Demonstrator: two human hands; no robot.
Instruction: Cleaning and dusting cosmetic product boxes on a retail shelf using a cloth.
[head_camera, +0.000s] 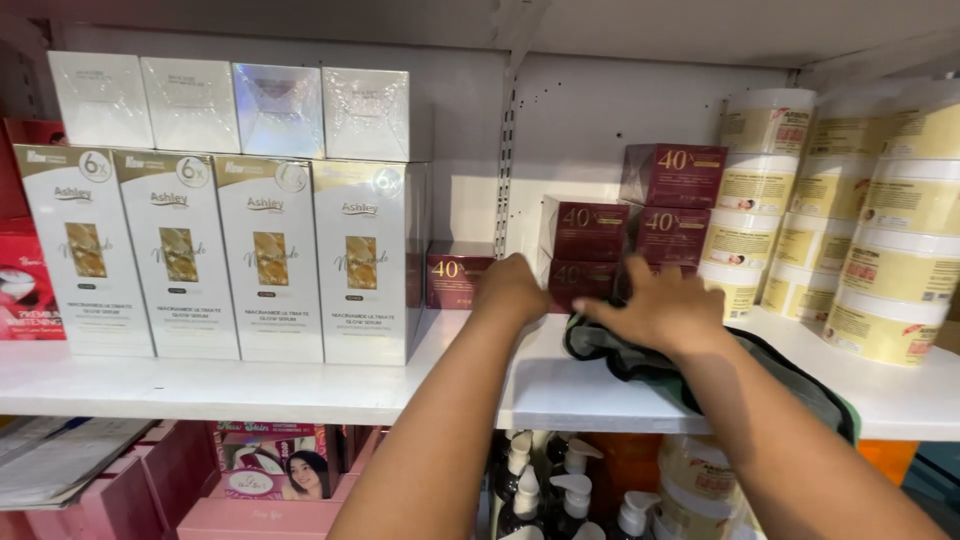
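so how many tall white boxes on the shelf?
4, upright in a row at the shelf's left: first, second, third, fourth. More may stand hidden behind them.

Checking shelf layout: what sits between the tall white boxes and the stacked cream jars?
Head view: small maroon boxes, both hands, left and right, and a dark cloth under the right.

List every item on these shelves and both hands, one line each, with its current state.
Left hand: closed, resting against small maroon cardboard boxes.
Right hand: fingers spread flat on a dark grey cloth.
Small maroon cardboard boxes: closed, stacked.
Dark grey cloth: crumpled on the white shelf.
Tall white-and-gold cartons: upright, side by side.
Cream round tubs: lidded, stacked.
Pump bottles: upright below.
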